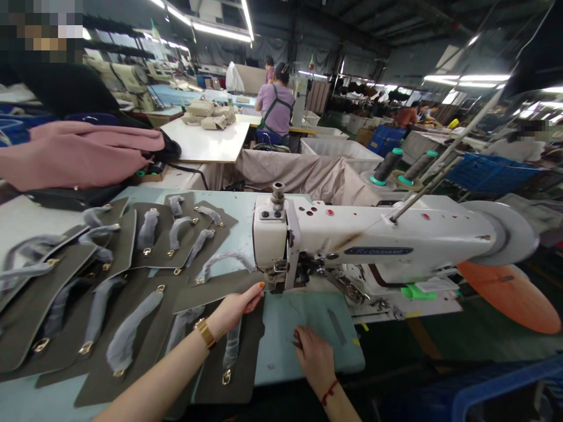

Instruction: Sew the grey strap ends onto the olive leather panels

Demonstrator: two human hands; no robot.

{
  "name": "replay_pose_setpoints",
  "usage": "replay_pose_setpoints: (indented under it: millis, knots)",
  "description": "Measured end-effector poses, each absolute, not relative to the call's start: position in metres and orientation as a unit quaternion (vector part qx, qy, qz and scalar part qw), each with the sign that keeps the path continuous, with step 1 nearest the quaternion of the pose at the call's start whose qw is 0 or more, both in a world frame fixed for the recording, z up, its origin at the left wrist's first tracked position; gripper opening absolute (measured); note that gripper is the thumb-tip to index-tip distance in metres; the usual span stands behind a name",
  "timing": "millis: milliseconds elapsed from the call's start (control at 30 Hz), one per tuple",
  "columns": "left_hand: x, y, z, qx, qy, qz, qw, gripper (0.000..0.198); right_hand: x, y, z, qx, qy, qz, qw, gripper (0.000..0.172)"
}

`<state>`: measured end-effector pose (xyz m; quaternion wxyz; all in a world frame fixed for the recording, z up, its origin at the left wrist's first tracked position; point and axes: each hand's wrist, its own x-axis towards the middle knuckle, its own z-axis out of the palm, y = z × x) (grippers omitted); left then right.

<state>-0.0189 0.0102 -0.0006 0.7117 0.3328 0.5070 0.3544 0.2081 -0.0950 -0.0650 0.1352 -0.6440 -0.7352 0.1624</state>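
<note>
My left hand, with a gold watch at its wrist, pinches the edge of a dark olive bag panel close to the needle area of a white sewing machine. A wrapped handle with a gold ring is fixed to this panel's far side. Low over the green tabletop, right of the panels, is my right hand. Its fingers are curled closed; a small dark bit shows at the fingertips, too little to name. More olive panels with plastic-wrapped handles lie overlapping to the left.
Pink fabric is heaped at the back left. Two dark thread cones stand behind the machine, and a thin rod slants over it. A grey strip lies on the green tabletop. A blue crate is at lower right. Co-workers sit farther back.
</note>
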Motion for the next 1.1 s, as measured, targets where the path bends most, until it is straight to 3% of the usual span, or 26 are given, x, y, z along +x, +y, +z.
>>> replay_pose_setpoints:
  millis: [600, 1100]
  knots:
    - [-0.0191, 0.01, -0.0078, 0.357, 0.55, 0.356, 0.666, 0.052, 0.2085, -0.0963, -0.0671, -0.626, -0.745, 0.17, 0.156, 0.034]
    - [-0.0186, 0.0084, -0.0004, 0.343, 0.536, 0.353, 0.686, 0.049, 0.2079, -0.0967, -0.0688, -0.626, -0.746, 0.161, 0.157, 0.031]
